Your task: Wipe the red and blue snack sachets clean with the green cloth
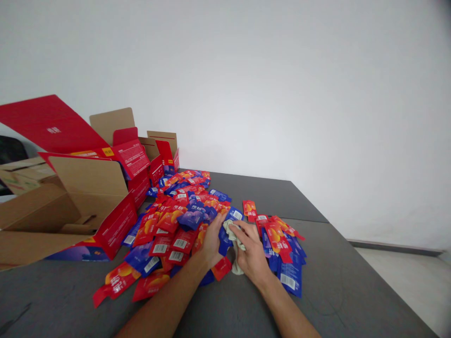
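Note:
A heap of several red and blue snack packets [183, 211] lies spread across a dark grey table [334, 281]. My left hand [211, 241] rests with fingers stretched flat on the packets at the heap's near middle. Beside it, my right hand [251, 251] is curled around a pale crumpled cloth [235, 239], which sticks out above and below the fingers. The two hands almost touch. A smaller fan of packets [282, 244] lies just right of my right hand.
Open red and brown cardboard boxes [88, 197] with raised flaps stand at the left, more behind them [164, 152]. A white wall rises behind the table. The table's right edge drops to a light floor [405, 277].

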`<state>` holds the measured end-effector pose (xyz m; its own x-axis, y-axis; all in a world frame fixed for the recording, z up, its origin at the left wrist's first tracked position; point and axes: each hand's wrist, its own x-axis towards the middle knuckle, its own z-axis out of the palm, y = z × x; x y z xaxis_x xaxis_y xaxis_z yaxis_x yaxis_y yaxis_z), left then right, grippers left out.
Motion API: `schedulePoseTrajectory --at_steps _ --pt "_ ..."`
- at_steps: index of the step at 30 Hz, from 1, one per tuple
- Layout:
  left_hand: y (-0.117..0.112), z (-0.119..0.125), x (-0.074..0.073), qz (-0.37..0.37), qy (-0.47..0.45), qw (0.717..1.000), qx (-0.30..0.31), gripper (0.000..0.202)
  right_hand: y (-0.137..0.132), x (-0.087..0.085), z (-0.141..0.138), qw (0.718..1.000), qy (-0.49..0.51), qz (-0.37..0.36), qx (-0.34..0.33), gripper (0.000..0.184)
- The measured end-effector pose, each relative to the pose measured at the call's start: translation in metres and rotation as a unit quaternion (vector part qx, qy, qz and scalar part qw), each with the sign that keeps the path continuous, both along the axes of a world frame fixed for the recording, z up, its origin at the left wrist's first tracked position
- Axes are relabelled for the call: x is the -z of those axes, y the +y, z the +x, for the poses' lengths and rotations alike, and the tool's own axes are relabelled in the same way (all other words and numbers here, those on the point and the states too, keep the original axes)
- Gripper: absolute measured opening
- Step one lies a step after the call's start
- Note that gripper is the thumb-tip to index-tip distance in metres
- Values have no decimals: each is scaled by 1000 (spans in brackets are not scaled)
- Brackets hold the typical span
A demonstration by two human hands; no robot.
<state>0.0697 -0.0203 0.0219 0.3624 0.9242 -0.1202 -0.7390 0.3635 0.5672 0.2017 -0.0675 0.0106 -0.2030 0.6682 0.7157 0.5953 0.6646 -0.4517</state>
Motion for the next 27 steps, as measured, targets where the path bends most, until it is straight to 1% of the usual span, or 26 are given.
schedulePoseTrajectory --at_steps 2,4,6,9,10,11,13,15,17,19,21,23,25,27 --pt "-1 -2 -3 7 -1 1000 28 35 -2 0 -2 1000 -22 -1 -5 64" --pt "-2 -3 -3 1 17 998 59 36 -2 -1 -2 1000 -27 1 8 65" --pt "-3 -3 -2 -6 29 997 69 36 -1 -3 1 998 -9 17 52 64" --pt "-6 -1 0 2 34 997 67 33 2 -6 10 989 29 40 139 61" --pt "-6 -1 0 6 34 997 69 32 2 -7 13 986 35 44 156 61" --pt "-6 -1 1 6 35 997 69 32 3 -7 14 986 34 46 158 61" --pt "-5 -1 1 -1 35 997 64 31 2 -8 13 991 16 40 124 64" --pt "-2 -2 2 -6 30 998 61 32 -1 -9 7 998 -15 13 62 69" --pt "1 -5 3 -5 30 997 64 35 -5 -11 -2 999 -48 -22 2 76" --pt "4 -6 3 0 36 997 61 37 -8 -14 -8 996 -68 -40 -37 79" --pt "5 -6 4 9 37 998 47 38 -10 -17 -10 996 -67 -43 -51 78" --pt "4 -5 5 22 35 999 28 38 -10 -17 -9 996 -53 -42 -50 74" --pt "4 -4 3 40 47 998 3 44 -8 -14 -6 997 -40 -43 -40 71" --pt "5 -6 0 68 80 994 -27 50 -6 -10 -2 999 -29 -42 -15 69"
